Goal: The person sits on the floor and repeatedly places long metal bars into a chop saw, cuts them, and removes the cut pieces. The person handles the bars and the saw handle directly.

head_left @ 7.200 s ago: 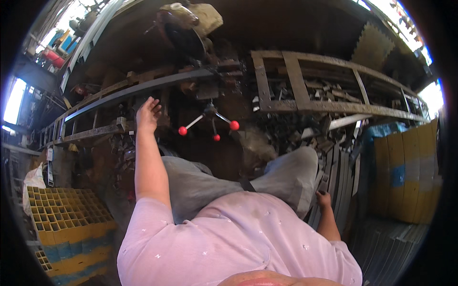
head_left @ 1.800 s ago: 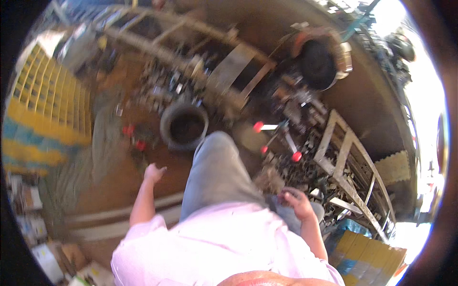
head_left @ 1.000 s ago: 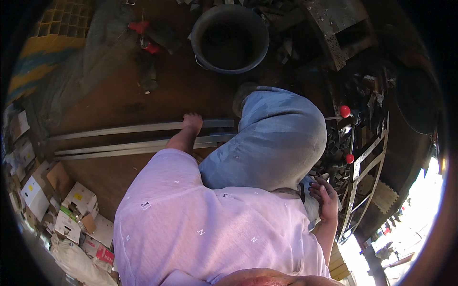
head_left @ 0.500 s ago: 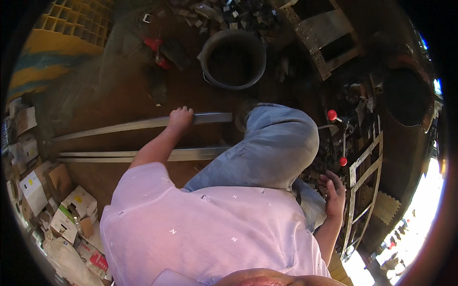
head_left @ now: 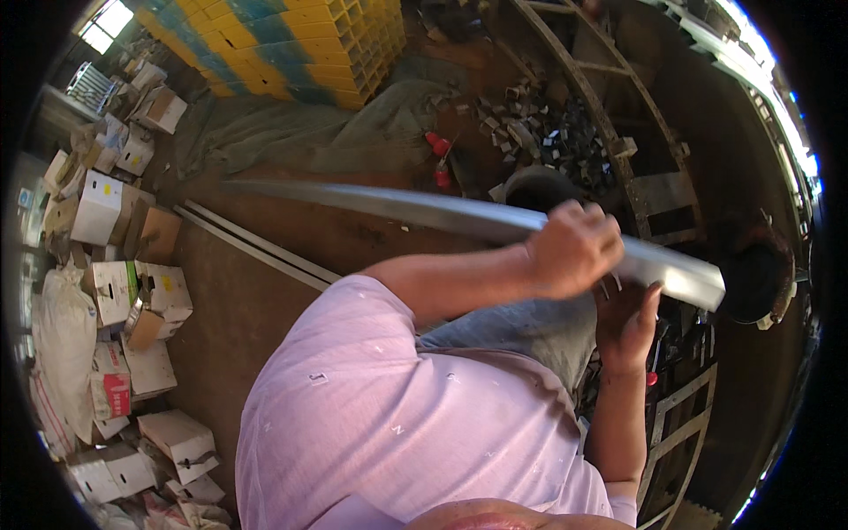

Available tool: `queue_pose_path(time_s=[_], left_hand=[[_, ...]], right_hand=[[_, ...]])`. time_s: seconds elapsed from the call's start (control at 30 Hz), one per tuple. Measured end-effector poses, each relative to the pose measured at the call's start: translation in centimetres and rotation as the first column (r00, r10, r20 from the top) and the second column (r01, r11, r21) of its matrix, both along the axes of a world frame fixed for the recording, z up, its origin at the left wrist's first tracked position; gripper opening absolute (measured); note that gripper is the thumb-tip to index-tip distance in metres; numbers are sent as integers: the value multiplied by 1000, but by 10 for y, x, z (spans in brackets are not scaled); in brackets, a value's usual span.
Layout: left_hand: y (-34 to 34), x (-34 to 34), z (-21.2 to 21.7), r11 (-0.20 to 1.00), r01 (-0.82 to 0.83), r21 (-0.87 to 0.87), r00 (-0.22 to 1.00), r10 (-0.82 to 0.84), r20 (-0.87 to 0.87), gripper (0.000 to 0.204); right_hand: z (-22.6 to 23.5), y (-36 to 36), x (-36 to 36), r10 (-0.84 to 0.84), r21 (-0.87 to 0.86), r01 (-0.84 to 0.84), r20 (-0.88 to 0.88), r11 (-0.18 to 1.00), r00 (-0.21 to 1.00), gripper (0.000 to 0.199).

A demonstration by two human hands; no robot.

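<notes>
The left hand (head_left: 572, 249) is closed over a long grey metal bar (head_left: 415, 208), gripping it near its right end. The bar runs across the view from about ten o'clock toward three o'clock, lifted off the ground. The right hand (head_left: 625, 320) is open, palm up, touching the bar's underside just beside the left hand (whether its fingers curl round the bar cannot be told). On the brown floor (head_left: 230, 309) at nine o'clock lies a second pale metal strip (head_left: 252, 249). Cardboard boxes (head_left: 132, 291) crowd the left edge, yellow and blue crates (head_left: 291, 40) stack at twelve o'clock, and a dark round bucket (head_left: 534, 185) sits behind the bar beside scattered metal offcuts (head_left: 539, 132).
</notes>
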State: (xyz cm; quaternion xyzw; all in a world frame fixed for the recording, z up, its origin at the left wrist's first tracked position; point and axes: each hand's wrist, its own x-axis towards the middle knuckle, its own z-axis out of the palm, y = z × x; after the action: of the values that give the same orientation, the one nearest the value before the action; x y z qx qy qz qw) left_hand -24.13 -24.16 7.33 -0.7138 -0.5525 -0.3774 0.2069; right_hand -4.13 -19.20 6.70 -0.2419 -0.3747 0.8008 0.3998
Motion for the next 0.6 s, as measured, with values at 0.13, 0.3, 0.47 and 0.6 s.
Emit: queue_pose_path(time_s=[0.13,0.3,0.47,0.6], left_hand=[[-64,-18,-5,991,111,-77,949,-82,306,53],[-201,-194,-140,380,-881,-282,363,925,113,67],[-254,-215,-232,807,-130,-576,-820,239,520,76],[-204,-181,-242,854,-305,-421,-842,-34,539,52]], right_hand=[[10,36,55,-310,-476,247,-57,844,949,56],[38,50,180,-447,-157,439,-24,885,894,49],[49,41,257,-296,3,319,-366,948,882,43],[49,39,314,2,221,156,-583,963,812,53]])
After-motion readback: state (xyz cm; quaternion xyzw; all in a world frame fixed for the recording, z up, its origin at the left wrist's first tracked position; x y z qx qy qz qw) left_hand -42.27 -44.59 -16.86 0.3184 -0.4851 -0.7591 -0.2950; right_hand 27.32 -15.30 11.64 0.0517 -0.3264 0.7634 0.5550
